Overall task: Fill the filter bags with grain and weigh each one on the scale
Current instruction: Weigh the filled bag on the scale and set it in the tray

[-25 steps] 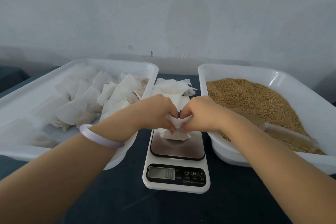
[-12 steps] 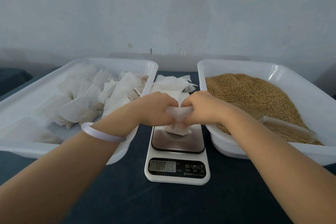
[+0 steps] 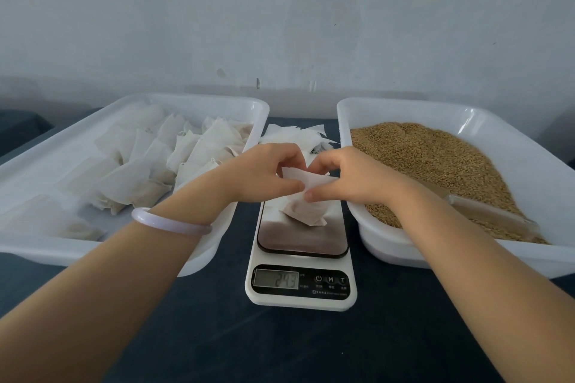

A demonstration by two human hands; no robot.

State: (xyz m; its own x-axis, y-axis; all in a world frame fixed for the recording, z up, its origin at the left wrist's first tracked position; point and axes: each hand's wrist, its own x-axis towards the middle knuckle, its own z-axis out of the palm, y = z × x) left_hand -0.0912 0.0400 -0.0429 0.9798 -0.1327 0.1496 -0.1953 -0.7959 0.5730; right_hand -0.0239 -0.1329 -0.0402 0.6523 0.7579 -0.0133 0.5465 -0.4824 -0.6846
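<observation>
Filter bag on scale, top pinched between left hand and right hand.

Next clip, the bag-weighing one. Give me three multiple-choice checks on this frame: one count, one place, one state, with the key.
1. How many white trays stand on the table?
A. one
B. two
C. three

2. Where does the filter bag being handled rest?
A. in a tray
B. on the dark table top
C. on the scale

3. How do the left hand and right hand stand?
A. both pinch the bag's top
B. only the left touches it
C. both are off it

Key:
1 B: one tray stands on each side of the scale.
2 C: the bag's filled bottom sits on the scale's platform.
3 A: fingers and thumbs of both hands close on the bag's top edge.
</observation>
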